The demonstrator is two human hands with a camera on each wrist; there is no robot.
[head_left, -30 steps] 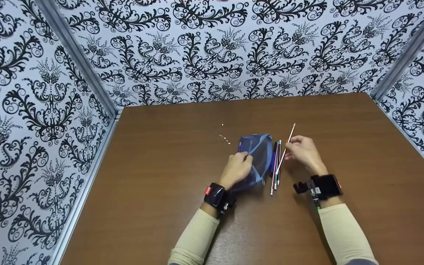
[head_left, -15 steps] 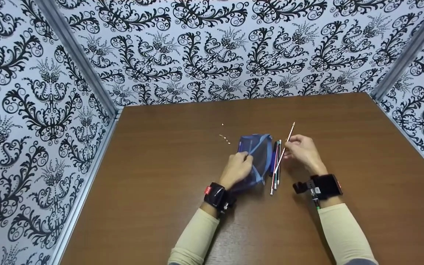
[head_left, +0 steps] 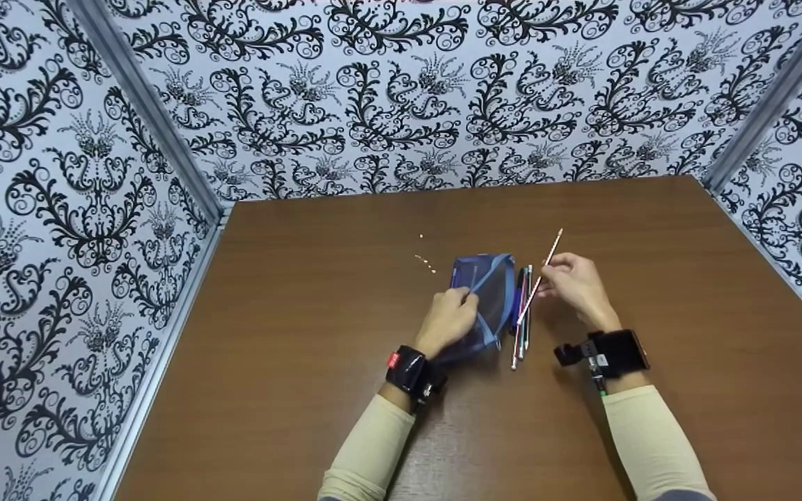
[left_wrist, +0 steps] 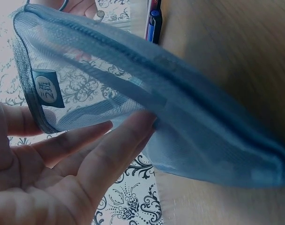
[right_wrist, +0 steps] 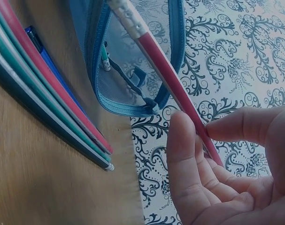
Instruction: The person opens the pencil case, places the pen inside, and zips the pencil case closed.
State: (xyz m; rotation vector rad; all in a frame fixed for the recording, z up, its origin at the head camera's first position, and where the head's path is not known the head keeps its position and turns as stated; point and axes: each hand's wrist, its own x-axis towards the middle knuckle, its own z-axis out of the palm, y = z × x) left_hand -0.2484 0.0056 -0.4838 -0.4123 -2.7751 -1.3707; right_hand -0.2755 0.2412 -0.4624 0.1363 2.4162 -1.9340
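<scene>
A blue mesh zip pouch (head_left: 496, 289) lies on the table, its zip opening facing right. My left hand (head_left: 448, 321) grips its near-left side; in the left wrist view the fingers (left_wrist: 104, 154) lie against the mesh and a small label shows. Between thumb and fingertips, my right hand (head_left: 576, 284) pinches a red-and-white striped pencil (head_left: 552, 250), tilted above the table. In the right wrist view the pencil's eraser end (right_wrist: 133, 23) is before the pouch's open mouth (right_wrist: 97, 84). A green-and-white item (right_wrist: 105, 58) shows inside the pouch.
Between pouch and right hand lie several pencils (right_wrist: 57, 93), red and green striped ones among them, and a blue pen (right_wrist: 57, 75). Small pale bits (head_left: 425, 262) are scattered on the brown table (head_left: 303, 313) beyond the pouch. Patterned walls (head_left: 401, 104) enclose the back and sides.
The pencil in my right hand has shifted slightly, its lower end moving left towards the pouch and its far tip rising a little. The left hand and pouch stay put.
</scene>
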